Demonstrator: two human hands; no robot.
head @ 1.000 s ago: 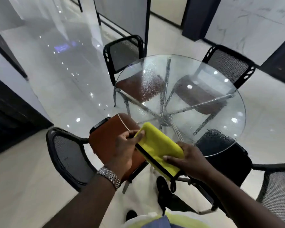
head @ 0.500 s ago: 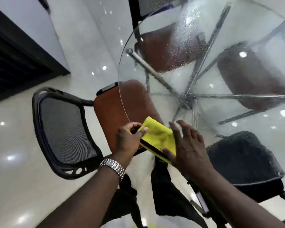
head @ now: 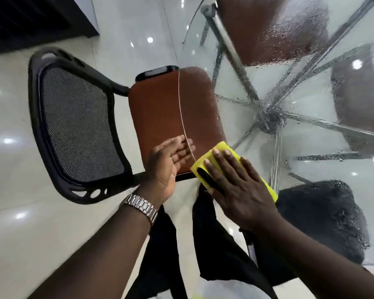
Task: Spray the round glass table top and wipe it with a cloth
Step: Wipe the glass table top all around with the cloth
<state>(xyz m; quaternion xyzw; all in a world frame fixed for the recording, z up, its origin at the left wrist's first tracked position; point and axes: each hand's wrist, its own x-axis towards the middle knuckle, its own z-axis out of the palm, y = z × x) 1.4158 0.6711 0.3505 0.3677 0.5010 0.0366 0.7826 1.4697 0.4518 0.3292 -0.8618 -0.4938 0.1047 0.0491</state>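
Observation:
The round glass table top (head: pixel 257 147) fills the right of the view, beaded with spray droplets over its metal spoke frame. A folded yellow cloth (head: pixel 205 162) with a black edge lies flat on the glass near its left rim. My right hand (head: pixel 231 182) presses down on the cloth with straight, spread fingers. My left hand (head: pixel 168 162) is beside it at the table's rim, fingers straight, holding nothing. No spray bottle is in view.
A black mesh chair with a brown seat (head: pixel 160 113) stands left, partly under the rim. More brown seats (head: pixel 274 29) and a black seat (head: pixel 324 219) show through the glass. Glossy white floor (head: pixel 20 223) lies around; my dark trouser legs (head: pixel 214 244) are below.
My left hand let go of the cloth and opened beside the rim. My right hand flattened the cloth onto the glass. The camera leaned down closer to the table.

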